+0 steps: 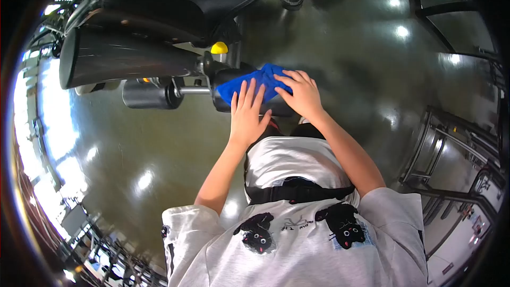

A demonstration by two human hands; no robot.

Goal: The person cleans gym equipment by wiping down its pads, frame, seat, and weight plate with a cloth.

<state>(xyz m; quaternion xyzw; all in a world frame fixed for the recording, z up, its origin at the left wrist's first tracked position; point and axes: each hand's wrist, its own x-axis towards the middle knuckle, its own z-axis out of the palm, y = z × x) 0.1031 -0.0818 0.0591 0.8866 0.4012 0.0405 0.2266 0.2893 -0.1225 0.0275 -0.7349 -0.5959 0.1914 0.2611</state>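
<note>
A crumpled blue cloth (255, 82) is draped over a black padded roller (226, 105) on an exercise machine. My left hand (246, 117) lies against the near side of the cloth, its fingers stretched out and spread. On the cloth's right end, my right hand (304, 93) has its fingers bent over the fabric, holding it against the roller. The roller's right part is partly hidden by the cloth and my right hand. A metal bar (195, 90) links it to a second black roller (151, 94) on the left.
Large black seat pads (133, 53) rise at the upper left, beside a yellow knob (219, 48). Below the rollers is a shiny dark floor (127, 143). A metal-framed machine (435, 151) stands at the right. My legs are close under the near roller.
</note>
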